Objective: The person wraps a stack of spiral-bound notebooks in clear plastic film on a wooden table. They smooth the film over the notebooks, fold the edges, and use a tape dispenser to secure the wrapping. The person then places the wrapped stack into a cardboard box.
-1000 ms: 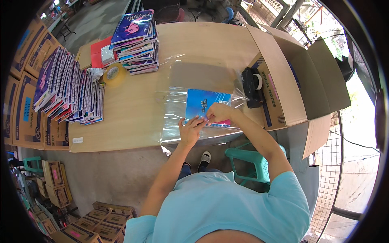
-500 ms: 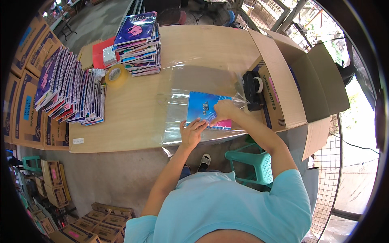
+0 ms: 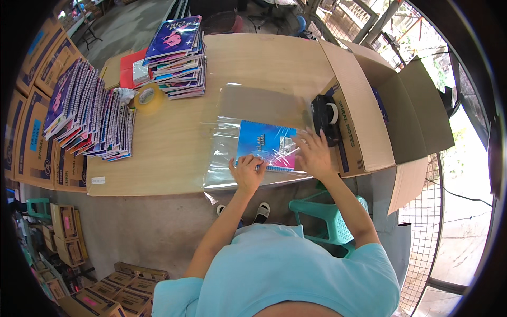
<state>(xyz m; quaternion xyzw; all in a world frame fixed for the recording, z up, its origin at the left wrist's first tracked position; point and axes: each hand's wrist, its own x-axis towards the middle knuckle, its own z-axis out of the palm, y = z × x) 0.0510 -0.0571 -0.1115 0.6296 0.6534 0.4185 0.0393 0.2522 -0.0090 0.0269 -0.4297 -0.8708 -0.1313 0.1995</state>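
Observation:
A blue and pink spiral notebook (image 3: 265, 138) lies flat on a sheet of clear plastic film (image 3: 222, 164), with some film drawn over its lower part. My left hand (image 3: 248, 173) is at the notebook's lower left edge, its fingers curled and pinching the film there. Beyond the notebook's right edge, my right hand (image 3: 315, 154) hovers with its fingers spread and nothing gripped in them. Just past it stands a black tape dispenser (image 3: 322, 119) with a white roll.
Stacked notebooks (image 3: 174, 58) stand at the table's back left, with leaning notebooks (image 3: 92, 113) further left. A yellow tape roll (image 3: 147, 98) lies between them. An open carton (image 3: 364, 116) occupies the right end. A green stool (image 3: 330, 216) is below the front edge.
My right hand has left the notebook's middle, moved right and opened its fingers. My left hand stays at the lower edge, its fingers now more curled.

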